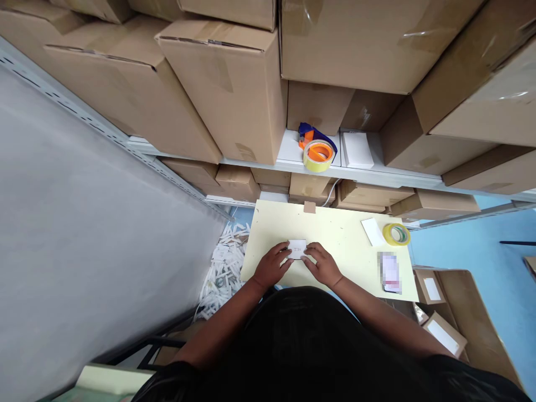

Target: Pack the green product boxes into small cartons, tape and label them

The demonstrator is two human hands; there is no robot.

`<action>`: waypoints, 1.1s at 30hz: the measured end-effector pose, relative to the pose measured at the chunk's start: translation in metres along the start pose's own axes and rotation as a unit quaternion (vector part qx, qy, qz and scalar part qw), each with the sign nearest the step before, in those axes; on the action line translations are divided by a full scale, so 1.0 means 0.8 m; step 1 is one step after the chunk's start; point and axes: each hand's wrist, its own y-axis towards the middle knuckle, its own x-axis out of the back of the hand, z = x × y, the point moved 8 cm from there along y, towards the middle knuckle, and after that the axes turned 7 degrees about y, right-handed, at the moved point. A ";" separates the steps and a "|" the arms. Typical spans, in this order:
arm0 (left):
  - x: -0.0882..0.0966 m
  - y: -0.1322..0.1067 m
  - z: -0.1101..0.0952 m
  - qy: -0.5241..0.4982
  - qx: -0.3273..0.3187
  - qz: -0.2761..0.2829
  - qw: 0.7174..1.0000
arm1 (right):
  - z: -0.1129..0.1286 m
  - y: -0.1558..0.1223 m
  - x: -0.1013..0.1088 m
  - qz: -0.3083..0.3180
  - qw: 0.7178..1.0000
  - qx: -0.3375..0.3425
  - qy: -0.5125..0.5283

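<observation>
A small white rectangular piece (297, 249), with faint dark marks on its face, is between my hands over the pale yellow table (330, 229). I cannot tell whether it is a flat box or a card. My left hand (271, 264) pinches its left edge between thumb and fingers. On the opposite edge, the thumb and fingers of my right hand (321, 264) close in the same way. Parts of both side edges are hidden under my fingertips.
To the right on the table lie a white card stack (372, 232), a yellow tape roll (396, 234) and a blurred phone (390, 272). The shelf above holds an orange-and-blue tape dispenser (318, 151) and large cartons (234, 89). Paper scraps (224, 268) cover the floor at left.
</observation>
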 end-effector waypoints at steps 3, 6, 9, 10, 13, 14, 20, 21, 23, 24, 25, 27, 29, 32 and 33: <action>-0.003 -0.002 -0.002 0.013 -0.011 0.005 1.000 | -0.011 0.002 -0.006 0.000 0.999 -0.046 0.015; -0.007 -0.004 -0.002 0.003 -0.005 0.028 1.000 | -0.024 0.004 -0.012 -0.001 0.994 -0.101 0.043; -0.013 -0.011 0.006 -0.073 0.061 0.041 0.995 | -0.043 -0.004 -0.017 0.004 0.981 -0.166 0.099; -0.016 -0.015 0.013 -0.110 0.106 0.037 0.988 | -0.049 -0.009 -0.020 0.014 0.976 -0.184 0.119; -0.042 -0.034 0.035 -0.207 0.253 0.056 0.943 | -0.067 -0.029 -0.039 0.077 0.959 -0.235 0.142; -0.054 -0.041 0.038 -0.228 0.286 0.079 0.927 | -0.074 -0.035 -0.048 0.100 0.952 -0.255 0.138; -0.085 -0.045 0.066 -0.286 0.352 0.107 0.885 | -0.096 -0.018 -0.096 0.121 0.933 -0.315 0.130; -0.081 -0.040 0.077 -0.284 0.359 0.093 0.884 | -0.096 -0.005 -0.103 0.117 0.932 -0.317 0.129; -0.070 -0.024 0.102 -0.277 0.369 0.070 0.884 | -0.098 0.027 -0.117 0.116 0.929 -0.327 0.129; -0.063 -0.014 0.115 -0.274 0.372 0.060 0.885 | -0.099 0.045 -0.124 0.118 0.926 -0.334 0.129; -0.055 -0.002 0.128 -0.272 0.372 0.053 0.886 | -0.099 0.063 -0.130 0.119 0.924 -0.339 0.127; -0.039 0.023 0.153 -0.268 0.368 0.041 0.890 | -0.099 0.102 -0.140 0.113 0.925 -0.342 0.124; -0.024 0.048 0.175 -0.261 0.361 0.029 0.895 | -0.099 0.137 -0.148 0.101 0.928 -0.337 0.126; -0.009 0.076 0.201 -0.257 0.352 0.014 0.900 | -0.101 0.172 -0.163 0.088 0.930 -0.332 0.134; -0.007 0.082 0.208 -0.256 0.350 0.012 0.901 | -0.103 0.179 -0.167 0.085 0.929 -0.333 0.136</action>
